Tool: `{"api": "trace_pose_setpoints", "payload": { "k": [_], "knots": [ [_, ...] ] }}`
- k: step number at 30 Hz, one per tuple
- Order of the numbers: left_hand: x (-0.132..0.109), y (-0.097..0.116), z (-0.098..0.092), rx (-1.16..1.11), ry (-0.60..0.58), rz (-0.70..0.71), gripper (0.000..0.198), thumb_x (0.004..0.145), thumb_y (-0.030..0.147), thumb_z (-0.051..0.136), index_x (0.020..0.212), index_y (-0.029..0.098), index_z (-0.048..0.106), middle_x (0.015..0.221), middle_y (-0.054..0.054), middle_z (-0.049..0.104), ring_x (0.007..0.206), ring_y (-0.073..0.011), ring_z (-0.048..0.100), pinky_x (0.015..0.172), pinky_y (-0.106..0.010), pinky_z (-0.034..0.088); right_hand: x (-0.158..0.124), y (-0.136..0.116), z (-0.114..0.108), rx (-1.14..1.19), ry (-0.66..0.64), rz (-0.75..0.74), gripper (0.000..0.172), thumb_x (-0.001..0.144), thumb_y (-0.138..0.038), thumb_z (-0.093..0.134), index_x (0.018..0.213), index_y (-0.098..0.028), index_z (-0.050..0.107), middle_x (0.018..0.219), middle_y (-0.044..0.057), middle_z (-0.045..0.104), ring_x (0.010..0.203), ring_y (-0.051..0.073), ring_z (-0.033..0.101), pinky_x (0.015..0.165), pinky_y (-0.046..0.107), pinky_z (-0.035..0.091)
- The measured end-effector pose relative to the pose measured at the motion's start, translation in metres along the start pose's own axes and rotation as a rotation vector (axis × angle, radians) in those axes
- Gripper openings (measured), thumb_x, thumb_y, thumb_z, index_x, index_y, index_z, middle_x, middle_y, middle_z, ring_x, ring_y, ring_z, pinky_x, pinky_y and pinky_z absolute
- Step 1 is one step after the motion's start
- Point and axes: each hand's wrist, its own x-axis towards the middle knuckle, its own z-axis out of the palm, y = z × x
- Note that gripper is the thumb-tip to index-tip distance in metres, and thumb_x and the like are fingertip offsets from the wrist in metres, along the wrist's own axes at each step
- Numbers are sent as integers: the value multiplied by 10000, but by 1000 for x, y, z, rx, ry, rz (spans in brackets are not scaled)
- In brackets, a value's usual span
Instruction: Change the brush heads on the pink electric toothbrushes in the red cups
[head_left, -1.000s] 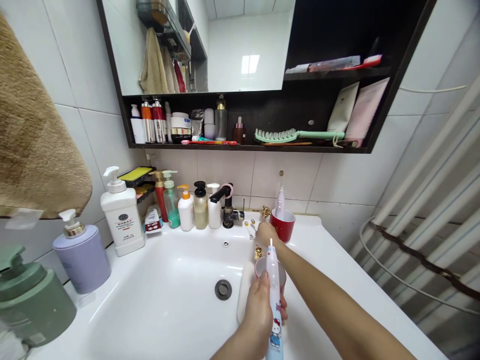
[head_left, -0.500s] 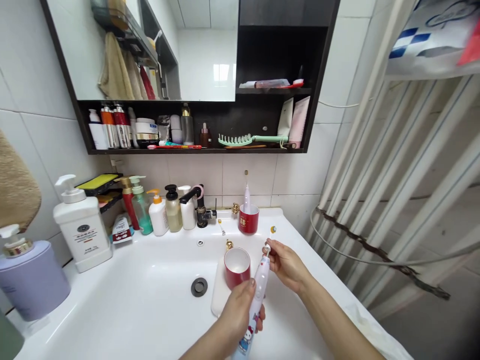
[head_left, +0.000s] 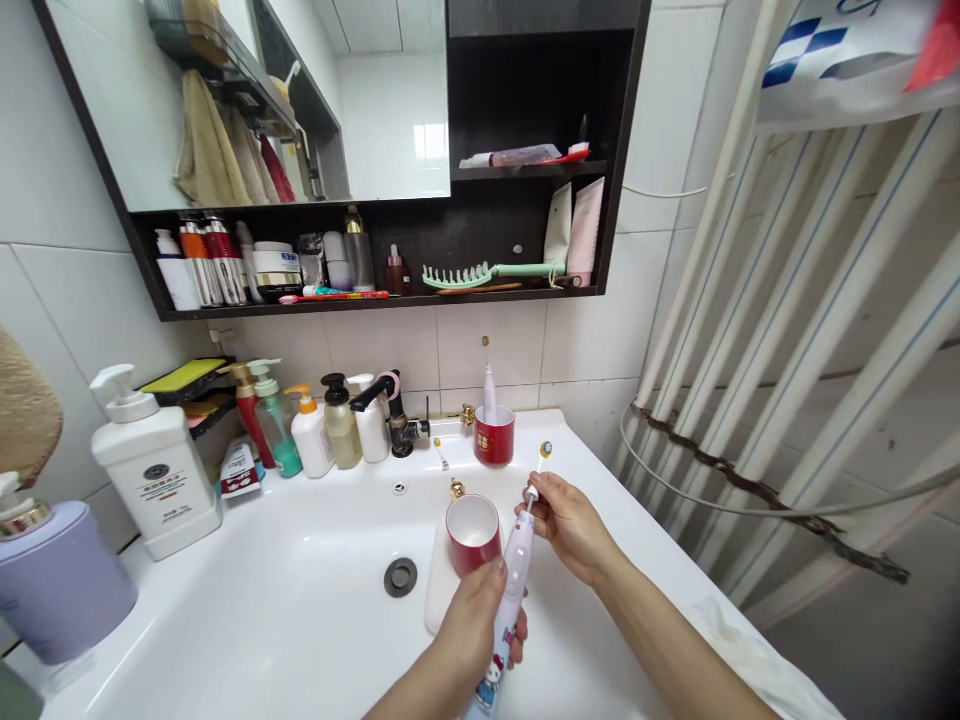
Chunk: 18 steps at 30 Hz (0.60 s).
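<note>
My left hand is wrapped round the pale pink and blue handle of an electric toothbrush, which has a cartoon print low on it. The handle tilts, its top up and to the right. At that top, my right hand pinches a toothbrush head between thumb and fingers, over the thin metal shaft. Whether the head is fully seated I cannot tell. Just left of the handle a red cup stands on a white soap dish. Behind, a second red cup holds another electric toothbrush.
A loose brush head lies on the ledge of the white sink, beside the black faucet. Several pump bottles line the left rim. Overhead hangs a dark mirror cabinet; white pipes run along the right wall.
The view has shifted slightly. Both hands keep their grip on the toothbrush and its head, with hardly any movement between them; the brush head has turned a little.
</note>
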Motion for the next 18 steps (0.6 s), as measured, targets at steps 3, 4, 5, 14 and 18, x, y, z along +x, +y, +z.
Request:
{"api": "trace_pose_setpoints", "payload": {
  "k": [3, 4, 5, 14, 18],
  "knots": [
    [0, 0, 0, -6, 10, 7, 504, 594, 614, 285, 675, 133, 411, 437, 29, 434, 310, -54, 367, 364, -196, 241, 0, 0, 1, -7, -1, -3, 205, 595, -301, 566, 558, -161, 420, 469, -55, 483, 453, 63, 511, 456, 171, 408],
    [0, -1, 0, -7, 10, 6, 516, 594, 621, 271, 675, 132, 412, 438, 27, 434, 310, -55, 367, 364, -197, 239, 0, 0, 1, -10, 1, 0, 204, 591, -300, 570, 563, -162, 423, 465, -57, 481, 449, 62, 510, 455, 170, 407],
    [1, -1, -1, -8, 7, 3, 524, 593, 626, 261, 675, 131, 413, 441, 26, 435, 310, -55, 367, 365, -198, 238, 1, 1, 0, -15, 2, 4, 204, 588, -300, 573, 567, -162, 425, 459, -59, 478, 445, 60, 508, 454, 169, 406],
    [2, -3, 0, -30, 9, 6, 519, 576, 625, 302, 684, 131, 418, 442, 30, 427, 313, -53, 360, 363, -201, 223, 2, 3, -1, -68, -34, -9, 213, 611, -311, 557, 562, -164, 411, 453, -61, 473, 458, 51, 491, 457, 156, 390],
    [1, -2, 0, -86, -13, -37, 470, 588, 591, 342, 686, 137, 414, 442, 34, 430, 315, -49, 360, 368, -197, 229, -1, 4, 1, -89, -50, -15, 223, 611, -320, 554, 550, -163, 407, 459, -67, 454, 459, 52, 479, 467, 166, 388]
  ]
}}
